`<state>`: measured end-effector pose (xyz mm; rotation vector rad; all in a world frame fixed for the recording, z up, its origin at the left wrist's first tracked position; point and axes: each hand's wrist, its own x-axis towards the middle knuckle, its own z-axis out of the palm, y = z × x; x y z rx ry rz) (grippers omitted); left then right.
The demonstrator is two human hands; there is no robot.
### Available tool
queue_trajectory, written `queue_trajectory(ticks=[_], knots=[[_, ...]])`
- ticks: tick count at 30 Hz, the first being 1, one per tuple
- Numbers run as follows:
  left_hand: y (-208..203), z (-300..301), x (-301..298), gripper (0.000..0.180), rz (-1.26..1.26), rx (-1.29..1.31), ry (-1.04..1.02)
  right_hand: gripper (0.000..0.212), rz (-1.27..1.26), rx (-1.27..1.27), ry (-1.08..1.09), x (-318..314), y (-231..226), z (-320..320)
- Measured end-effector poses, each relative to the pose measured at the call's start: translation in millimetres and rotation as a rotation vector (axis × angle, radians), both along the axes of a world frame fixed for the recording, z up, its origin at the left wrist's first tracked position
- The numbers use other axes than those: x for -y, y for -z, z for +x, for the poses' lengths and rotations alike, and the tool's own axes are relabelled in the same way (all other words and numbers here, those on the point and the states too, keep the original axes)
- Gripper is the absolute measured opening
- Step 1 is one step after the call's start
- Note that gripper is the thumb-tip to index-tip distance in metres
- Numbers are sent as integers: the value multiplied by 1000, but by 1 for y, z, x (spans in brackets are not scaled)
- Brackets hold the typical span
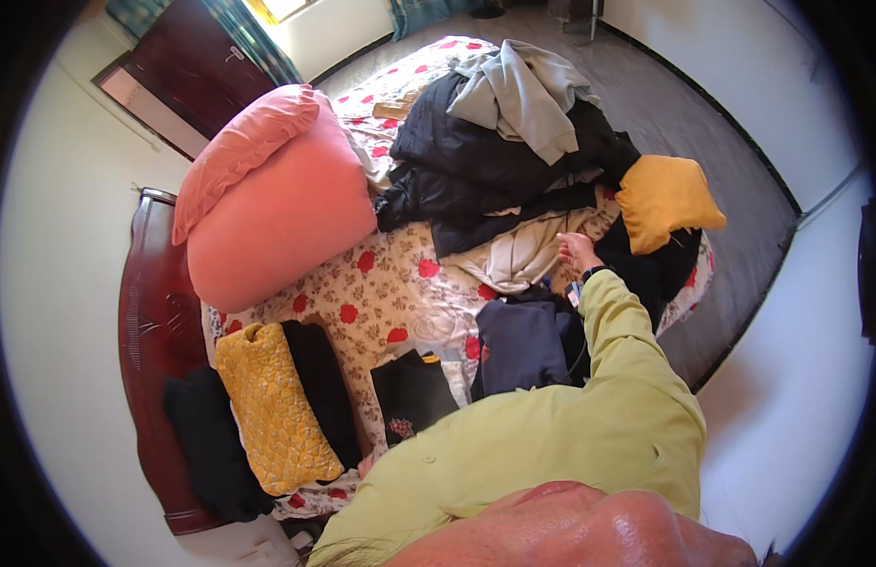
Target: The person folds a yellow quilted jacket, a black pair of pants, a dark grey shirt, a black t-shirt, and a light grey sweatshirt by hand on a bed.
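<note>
My right arm, in a yellow-green sleeve, stretches forward over the bed. My right hand (578, 251) has its fingers drawn together at the edge of a cream garment (513, 257); what is between the fingertips is too small to make out. Just below that wrist lie folded dark navy clothes (523, 342). Only a sliver of my left hand (365, 465) shows beside my body, near a yellow quilted garment (279, 406), with its fingers hidden. A folded black garment with a printed motif (411, 397) lies between the two hands. Beyond my right hand is a heap of black clothing (504, 142).
A grey sweatshirt (527, 94) tops the heap. An orange-yellow garment (669, 203) lies at the bed's right edge. Pink bedding (282, 217) bulges near the dark wooden headboard (159, 331). Black folded clothes (206, 444) flank the quilted piece. The flowered sheet (362, 317) shows between piles.
</note>
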<state>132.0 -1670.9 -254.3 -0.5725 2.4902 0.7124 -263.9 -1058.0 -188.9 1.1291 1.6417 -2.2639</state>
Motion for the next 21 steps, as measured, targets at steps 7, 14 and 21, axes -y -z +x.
queue_trajectory(ticks=[7, 14, 21], knots=[[-47, 13, -44, 49, 22, 174, -238, 51, 405, -175, 120, -63, 16, -123], [-68, 7, -69, 47, 33, 228, -327, 80, 735, -137, 182, -114, 16, -206], [-80, 21, -84, 44, 40, 255, -409, 73, 227, -192, 263, -92, -18, -233]])
